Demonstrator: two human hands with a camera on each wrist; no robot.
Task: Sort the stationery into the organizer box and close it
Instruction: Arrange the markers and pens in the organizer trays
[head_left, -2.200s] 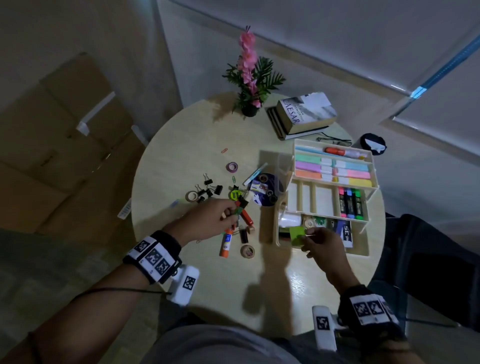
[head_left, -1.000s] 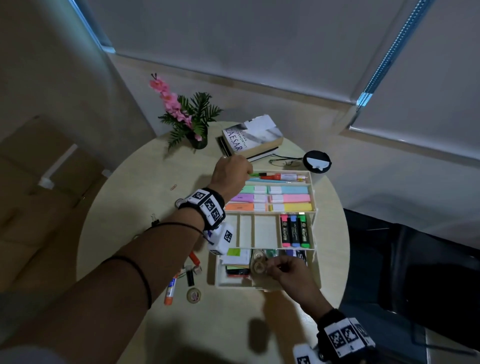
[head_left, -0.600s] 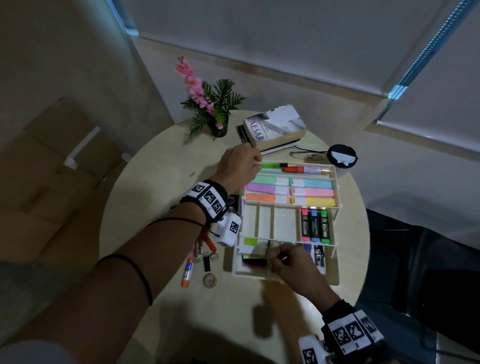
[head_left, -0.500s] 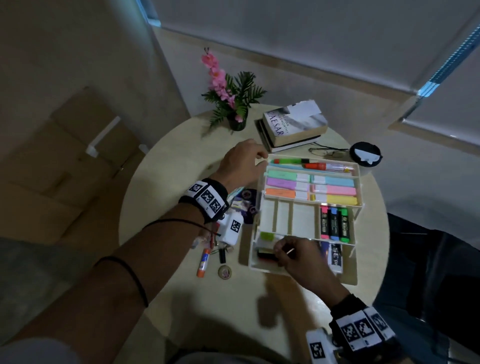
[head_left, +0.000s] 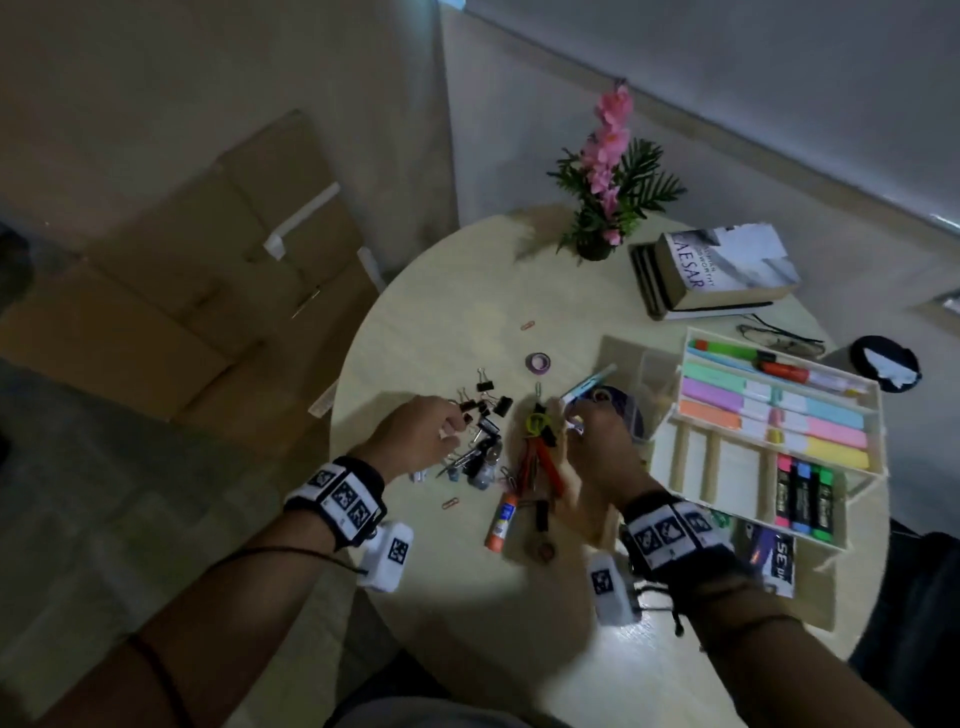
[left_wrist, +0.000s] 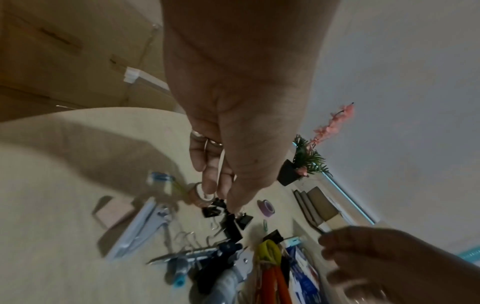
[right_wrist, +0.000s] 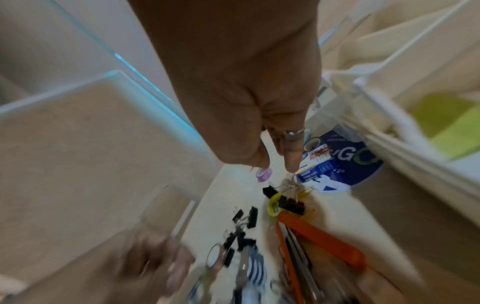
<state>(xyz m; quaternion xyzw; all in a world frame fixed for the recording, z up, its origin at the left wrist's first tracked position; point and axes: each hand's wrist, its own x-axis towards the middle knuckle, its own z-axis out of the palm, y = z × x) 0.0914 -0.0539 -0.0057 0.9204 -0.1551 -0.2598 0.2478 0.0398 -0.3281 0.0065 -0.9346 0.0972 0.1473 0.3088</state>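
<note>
I'm mid-sort, both hands down over the loose pile on the round pale wooden table (head_left: 447, 332), picking up small clips. My left hand (head_left: 415, 439) has its fingertips (left_wrist: 235, 202) narrowed onto the cluster of black binder clips (head_left: 485, 400); whether one is truly pinched I cannot tell. My right hand (head_left: 602, 447) reaches in just right of the yellow-and-orange-handled scissors (head_left: 540, 452), its fingers (right_wrist: 291, 162) nearly closed over a tangle of wire clips; blur hides whether anything is gripped.

The white tiered plastic organizer box (head_left: 852, 384) stands open at the right, pastel sticky-note strips in its far tray and three highlighters (head_left: 805, 493) nearer. Still outside: the orange-capped glue stick (head_left: 501, 522) and the purple tape roll (head_left: 538, 362).

Next, I judge, close firmly on the clips, lift them free of the tangle, and carry them right to a free compartment.

Half a second ago my left hand was at the box's far corner and my right in its near tray; now both are at the pile.
</note>
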